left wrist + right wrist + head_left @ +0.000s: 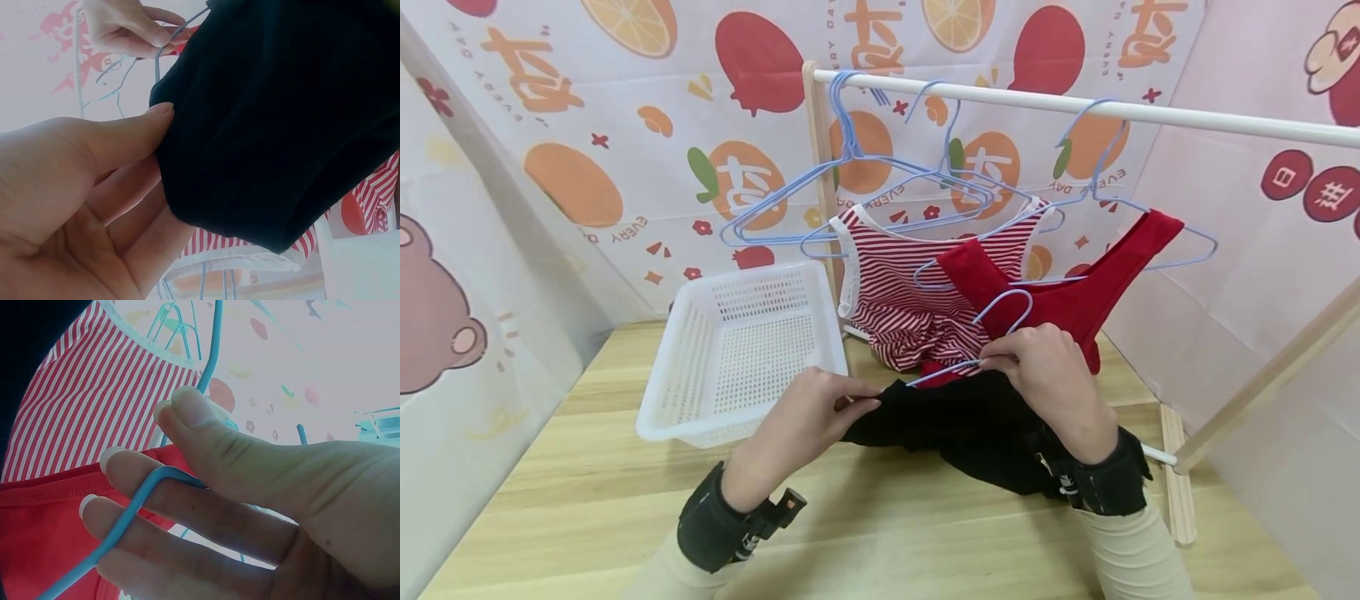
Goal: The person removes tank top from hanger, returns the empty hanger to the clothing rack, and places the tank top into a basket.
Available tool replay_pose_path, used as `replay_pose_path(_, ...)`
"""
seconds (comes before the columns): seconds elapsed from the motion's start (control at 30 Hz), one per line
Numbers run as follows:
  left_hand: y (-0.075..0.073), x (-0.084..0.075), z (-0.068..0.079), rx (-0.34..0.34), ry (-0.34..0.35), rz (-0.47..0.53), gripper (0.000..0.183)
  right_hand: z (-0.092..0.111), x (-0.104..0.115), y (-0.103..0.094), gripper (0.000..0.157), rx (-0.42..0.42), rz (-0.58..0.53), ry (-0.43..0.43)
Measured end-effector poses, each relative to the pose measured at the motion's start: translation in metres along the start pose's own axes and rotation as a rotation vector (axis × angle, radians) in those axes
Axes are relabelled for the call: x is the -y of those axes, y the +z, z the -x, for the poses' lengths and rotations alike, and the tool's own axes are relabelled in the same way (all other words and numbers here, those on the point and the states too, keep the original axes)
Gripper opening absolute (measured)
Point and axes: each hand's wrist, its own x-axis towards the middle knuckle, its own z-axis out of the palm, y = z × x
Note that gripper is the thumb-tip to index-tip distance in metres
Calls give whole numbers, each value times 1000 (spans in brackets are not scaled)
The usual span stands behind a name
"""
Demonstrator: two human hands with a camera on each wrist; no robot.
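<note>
Between both hands, over the front of the table (587, 517), black garment (970, 417), bunched & drooping; whether its lower folds touch the wood, can't tell; blue hanger (128, 515) w/ it, one arm running to the cloth edge nr the L hand, how far inside is hidden; L hand (816, 408) pinches that edge btwn thumb & fingers; R hand (1048, 371) grips the hanger nr its neck, thumb on one side, fingers on the other, hook sticking up past them.

Handling, my est.: garment light, soft, floppy, prob. not fragile, won't hold shape; best pinched at the edge/strap, opening spread; hanger thin, light, fairly stiff, maybe slick, so cloth could slide off if tilted; best held at neck, arms left free.

Just behind: red garment (1067, 308) on its own hanger, hooked on the white rail (1075, 105); striped top (910, 279) next to it, partly covered by the red, also hung; spare hangers (850, 150) bunched at rail's L end; white basket (763, 358) on table, L of the garments; printed cloth backdrop (677, 167) behind all.
</note>
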Motion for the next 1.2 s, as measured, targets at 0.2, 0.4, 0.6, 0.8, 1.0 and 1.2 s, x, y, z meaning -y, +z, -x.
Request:
replay_pose_path(0.2, -2, 1, -2, 12, -7, 14, 8, -2, -4, -2, 21, -4, -6, -5)
replay_pose_path(0.4, -4, 2, -2, 10, -28, 2, 8, -3, -6, -2, 19, -10, -14, -8)
replay_pose_path(0.6, -6, 3, -1, -2, -33, -13, 7, -4, -7, -4, 19, -11, -15, -2)
replay_pose_path(0.8, -6, 3, -2, 0, -39, -5, 6, -4, -8, -6, 19, 19, -23, 22)
replay_pose_path(1.0, -6, 4, -1, -2, -31, -7, 5, -4, -12, -8, 18, 30, -31, 24)
replay_pose_path(1.2, -7, 5, -1, -5, -35, 7, 7, -4, -15, -10, 16, 36, -38, 24)
